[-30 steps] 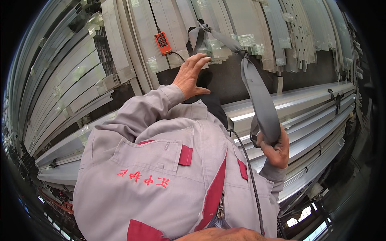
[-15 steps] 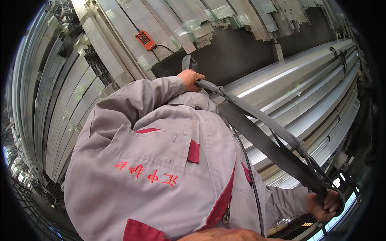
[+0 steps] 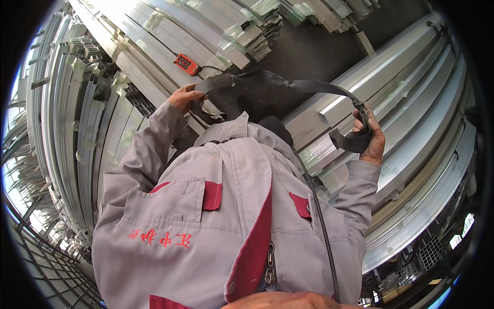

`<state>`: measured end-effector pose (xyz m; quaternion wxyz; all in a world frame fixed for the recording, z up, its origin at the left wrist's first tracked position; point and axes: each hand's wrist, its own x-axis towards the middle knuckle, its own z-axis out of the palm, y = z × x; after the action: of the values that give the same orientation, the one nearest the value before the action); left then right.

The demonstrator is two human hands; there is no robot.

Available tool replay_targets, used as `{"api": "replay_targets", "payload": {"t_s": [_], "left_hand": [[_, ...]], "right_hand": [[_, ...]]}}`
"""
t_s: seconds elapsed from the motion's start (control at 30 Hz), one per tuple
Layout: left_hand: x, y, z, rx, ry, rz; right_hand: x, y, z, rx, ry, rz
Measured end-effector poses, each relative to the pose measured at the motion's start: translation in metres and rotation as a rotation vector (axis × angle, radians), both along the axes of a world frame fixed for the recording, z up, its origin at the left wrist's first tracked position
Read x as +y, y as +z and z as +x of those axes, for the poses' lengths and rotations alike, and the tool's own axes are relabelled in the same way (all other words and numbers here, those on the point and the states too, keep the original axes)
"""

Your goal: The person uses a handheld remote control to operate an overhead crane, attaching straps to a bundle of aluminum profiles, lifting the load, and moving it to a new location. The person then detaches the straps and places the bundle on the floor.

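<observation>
Hands held a dark grey lifting strap stretched between them, above bundles of long aluminium profiles. The left hand was closed around one end of the strap, near the orange remote pendant that lay on the profile stack at the upper left. The right hand was closed around the other end, where the strap folded into a loop just over the profiles on the right side. Between the hands the strap hung in a shallow arc over the dark floor, and it seemed a little twisted near the left hand. To do this step well, in my judgement, the strap had to be kept flat and untwisted, both grips firm, and the loop kept open. The sharp profile ends were close, so fingers needed care.
</observation>
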<state>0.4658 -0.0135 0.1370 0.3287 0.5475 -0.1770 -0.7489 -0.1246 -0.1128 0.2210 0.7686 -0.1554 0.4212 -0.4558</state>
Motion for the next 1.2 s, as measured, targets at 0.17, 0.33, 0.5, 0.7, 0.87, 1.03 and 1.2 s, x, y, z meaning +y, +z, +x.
{"api": "replay_targets", "payload": {"t_s": [0.17, 0.33, 0.5, 0.7, 0.87, 1.03, 1.2], "left_hand": [[0.016, 0.045, -0.001, 0.244, 0.222, -0.04], [0.012, 0.065, -0.003, 0.116, 0.12, -0.076], [0.007, 0.073, 0.04, -0.084, 0.047, -0.101], [0.007, 0.086, 0.082, -0.488, -0.144, -0.12], [0.009, 0.078, 0.067, -0.496, -0.309, -0.024], [0.023, 0.029, 0.051, -0.564, -0.548, 0.004], [0.075, -0.018, 0.04, -0.126, -0.328, 0.277]], "right_hand": [[0.053, -0.064, 0.062, -0.45, -0.024, 0.092], [0.103, -0.082, 0.076, -0.372, 0.142, 0.176], [0.132, -0.08, 0.063, 0.087, 0.612, 0.023], [0.125, -0.062, 0.057, 0.104, 0.478, 0.032], [0.097, -0.028, 0.074, 0.141, 0.272, -0.217], [0.087, -0.054, 0.094, 0.29, 0.246, 0.027], [0.107, -0.087, 0.092, 0.327, 0.378, -0.031]]}}
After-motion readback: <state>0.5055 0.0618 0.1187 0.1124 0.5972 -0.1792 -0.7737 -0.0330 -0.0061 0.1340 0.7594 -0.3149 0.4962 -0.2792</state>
